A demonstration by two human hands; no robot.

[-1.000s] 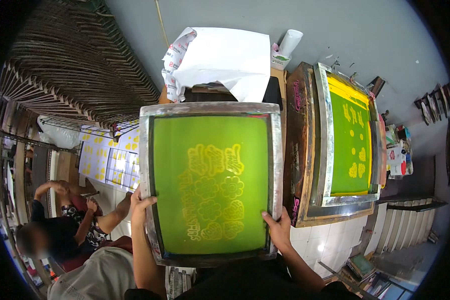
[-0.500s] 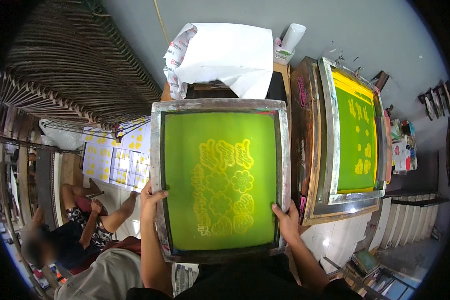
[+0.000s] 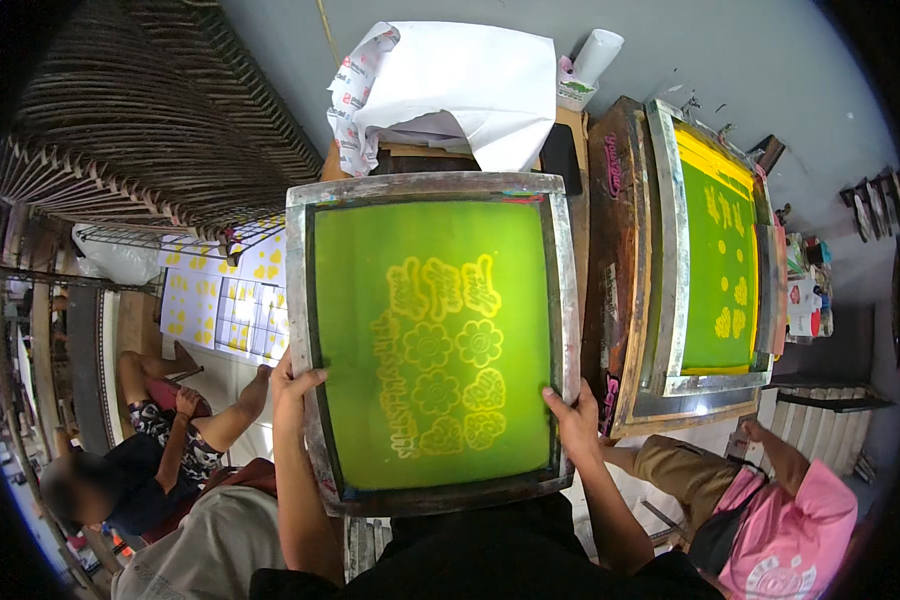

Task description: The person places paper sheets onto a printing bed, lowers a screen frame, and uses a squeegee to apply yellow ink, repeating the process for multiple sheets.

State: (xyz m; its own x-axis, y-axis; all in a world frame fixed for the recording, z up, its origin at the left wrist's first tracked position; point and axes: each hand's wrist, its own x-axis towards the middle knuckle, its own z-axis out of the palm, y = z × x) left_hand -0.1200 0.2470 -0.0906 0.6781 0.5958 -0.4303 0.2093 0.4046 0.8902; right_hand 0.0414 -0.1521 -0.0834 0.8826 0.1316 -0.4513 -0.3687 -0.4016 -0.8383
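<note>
A printing screen point(image 3: 432, 340) fills the middle of the view: a dull metal frame around bright green mesh, with a paler yellow pattern of flowers, hearts and letter shapes in its centre. It is held up in front of the person, above a dark tabletop point(image 3: 567, 160) whose far edge shows just beyond the frame's top rail. The left hand point(image 3: 292, 385) is closed over the frame's left rail near its lower corner, thumb lying on the face of the metal, fingers wrapped behind and hidden. The right hand point(image 3: 573, 420) is closed over the right rail at about the same height, thumb on the front, fingers behind the frame (both forearms rise from the bottom edge).

Just past the frame's top rail lies a crumpled white sheet point(image 3: 450, 85), partly printed in red along its left edge, and beside it a white paper roll point(image 3: 596, 55) stands near the wall. To the right a second screen point(image 3: 715, 260), also green and yellow in a metal frame, rests on a stained wooden board point(image 3: 618, 250). To the left a drying rack point(image 3: 140, 120) of thin dark slats fans out, with white sheets printed in yellow point(image 3: 225, 300) lying below it. A person in a patterned shirt point(image 3: 160, 440) sits low at the left, and a person in pink point(image 3: 790, 530) crouches at the lower right.
</note>
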